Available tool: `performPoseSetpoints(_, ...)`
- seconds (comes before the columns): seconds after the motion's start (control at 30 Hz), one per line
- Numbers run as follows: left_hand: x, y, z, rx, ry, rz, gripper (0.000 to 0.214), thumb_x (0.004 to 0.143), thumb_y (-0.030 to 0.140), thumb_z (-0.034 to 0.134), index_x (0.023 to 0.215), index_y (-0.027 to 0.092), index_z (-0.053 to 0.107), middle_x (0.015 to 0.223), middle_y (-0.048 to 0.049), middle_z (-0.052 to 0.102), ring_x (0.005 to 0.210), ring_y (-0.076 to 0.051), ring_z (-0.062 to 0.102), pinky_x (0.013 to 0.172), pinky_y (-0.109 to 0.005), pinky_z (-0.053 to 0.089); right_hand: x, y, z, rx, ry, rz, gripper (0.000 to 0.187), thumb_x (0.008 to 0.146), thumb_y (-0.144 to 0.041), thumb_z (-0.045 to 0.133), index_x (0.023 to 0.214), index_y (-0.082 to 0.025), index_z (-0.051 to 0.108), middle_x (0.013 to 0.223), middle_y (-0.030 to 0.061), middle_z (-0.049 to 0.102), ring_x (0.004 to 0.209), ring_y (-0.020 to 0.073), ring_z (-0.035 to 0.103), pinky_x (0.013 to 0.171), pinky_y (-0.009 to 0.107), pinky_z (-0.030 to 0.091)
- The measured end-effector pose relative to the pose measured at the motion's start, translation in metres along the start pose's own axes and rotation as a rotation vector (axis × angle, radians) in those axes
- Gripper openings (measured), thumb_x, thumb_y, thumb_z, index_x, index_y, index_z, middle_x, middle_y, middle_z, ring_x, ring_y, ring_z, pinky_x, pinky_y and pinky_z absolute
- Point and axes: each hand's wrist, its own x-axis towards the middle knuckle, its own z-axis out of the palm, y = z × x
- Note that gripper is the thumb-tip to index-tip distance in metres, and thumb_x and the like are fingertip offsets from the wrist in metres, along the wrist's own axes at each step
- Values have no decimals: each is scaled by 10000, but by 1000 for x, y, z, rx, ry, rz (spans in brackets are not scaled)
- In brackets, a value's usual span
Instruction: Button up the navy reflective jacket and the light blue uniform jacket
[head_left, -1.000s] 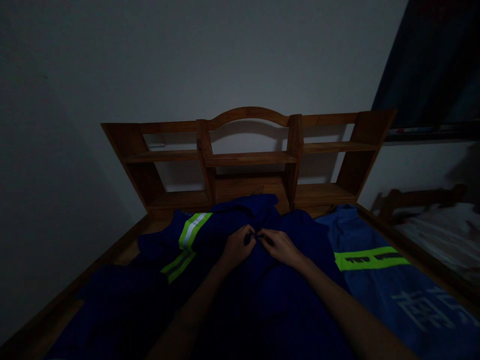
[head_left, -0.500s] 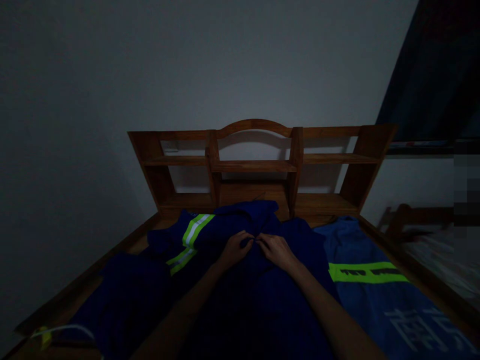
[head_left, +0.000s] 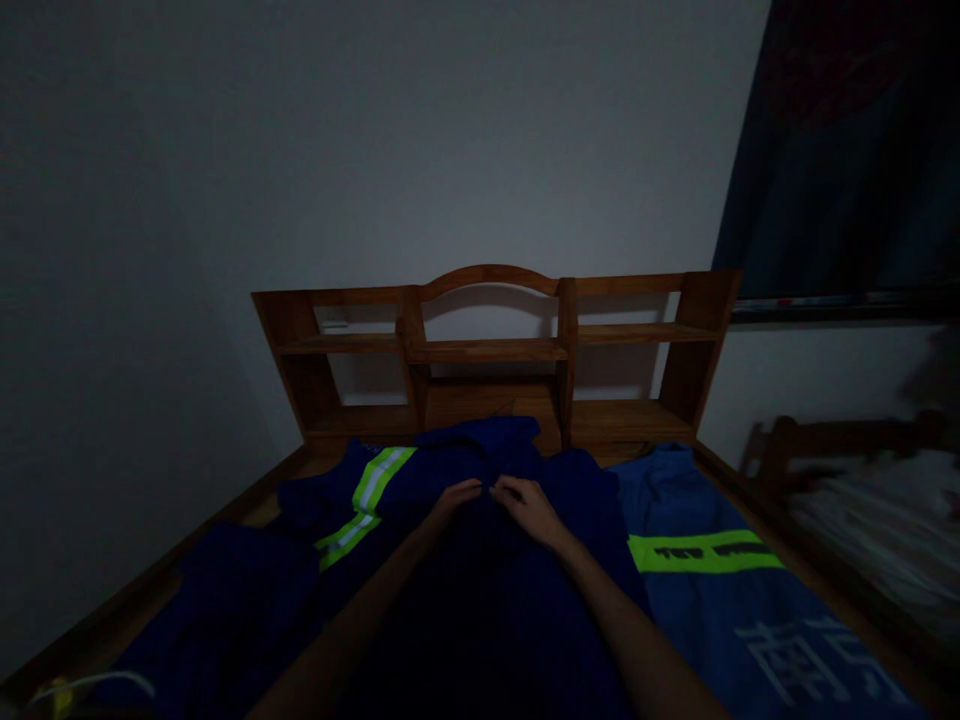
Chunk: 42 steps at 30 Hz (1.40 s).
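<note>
A dark blue work jacket (head_left: 495,600) with yellow-green reflective stripes lies spread over a wooden bed. My left hand (head_left: 454,497) and my right hand (head_left: 527,506) meet at its front near the collar, fingers curled and pinching the cloth. What sits between the fingertips is too dark to make out. A sleeve with a striped band (head_left: 365,497) lies to the left of my left hand.
A wooden headboard with shelves (head_left: 491,350) stands against the white wall behind the jacket. A lighter blue garment with a yellow-green stripe (head_left: 705,553) and white characters lies at the right. Another bed (head_left: 862,500) is at far right. A white cable (head_left: 90,684) shows at bottom left.
The view has tilted up a little and shifted. Both hands stay pinched together on the jacket front, now lower in the picture.
</note>
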Motion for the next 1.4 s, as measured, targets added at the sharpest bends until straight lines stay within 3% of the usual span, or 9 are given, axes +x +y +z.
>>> performPoseSetpoints(0.23, -2, 0, 12, 37, -33, 47, 367, 741, 461, 612, 938, 152, 620, 834, -11, 649, 776, -164, 594, 724, -284, 460, 4, 11, -2, 119, 271, 85, 223, 778, -300, 540, 593, -177, 524, 530, -60, 451, 513, 90, 409, 520, 196, 273)
performPoseSetpoints(0.43, -8, 55, 8, 748, 74, 481, 225, 819, 274, 578, 1038, 228, 593, 1009, -33, 613, 969, -181, 555, 875, -313, 430, 9, 13, -30, 196, 590, 148, 298, 853, -401, 391, 649, -187, 434, 612, -50, 410, 578, 102, 393, 538, 197, 311)
performPoseSetpoints(0.57, -12, 84, 4, 993, 126, 583, 219, 818, 309, 591, 1026, 239, 592, 1016, -38, 592, 1000, -200, 538, 892, -332, 428, 7, 19, -49, 208, 807, 195, 307, 868, -432, 359, 676, -195, 398, 620, -56, 362, 586, 103, 357, 553, 202, 307)
performPoseSetpoints(0.73, -15, 64, 19, 890, 106, 604, 179, 892, 312, 483, 1010, 241, 598, 982, -21, 597, 947, -159, 566, 853, -283, 450, 4, 34, -63, 152, 955, 246, 289, 865, -410, 357, 680, -194, 410, 631, -42, 383, 624, 125, 390, 611, 231, 333)
performPoseSetpoints(0.87, -14, 37, 24, 897, 68, 612, 224, 895, 256, 481, 1105, 250, 560, 1014, -21, 589, 954, -154, 565, 839, -280, 460, 2, 27, -59, 10, 1007, 217, 154, 800, -325, 467, 857, -182, 467, 813, 18, 501, 802, 183, 477, 785, 316, 375)
performPoseSetpoints(0.97, -13, 29, 22, 970, 38, 625, 280, 853, 261, 553, 1132, 255, 539, 1038, -23, 571, 954, -165, 558, 825, -290, 468, 1, 5, -47, -273, 914, -21, 214, 740, -207, 501, 947, -183, 455, 1067, 95, 505, 1060, 251, 448, 943, 422, 330)
performPoseSetpoints(1.1, -14, 31, 21, 1056, 75, 647, 166, 850, 207, 531, 1010, 215, 574, 996, -37, 568, 940, -180, 545, 814, -307, 467, -1, -23, -27, -463, 539, -306, 217, 744, -90, 440, 927, -196, 486, 1142, 88, 522, 1154, 237, 438, 1051, 489, 256)
performPoseSetpoints(1.23, -15, 38, 20, 979, 230, 649, 145, 851, 194, 500, 978, 197, 570, 974, -50, 566, 952, -193, 532, 849, -333, 450, -1, -26, -16, -493, 295, -333, 327, 739, -63, 431, 1014, -210, 530, 1093, 66, 570, 1122, 220, 485, 1089, 521, 216)
performPoseSetpoints(1.4, -15, 39, 19, 757, 357, 572, 149, 878, 176, 440, 970, 203, 555, 939, -31, 582, 936, -169, 548, 867, -318, 439, 0, -17, -11, -445, 209, -242, 303, 825, -159, 452, 1104, -234, 544, 1026, 58, 614, 1027, 220, 550, 1023, 478, 347)
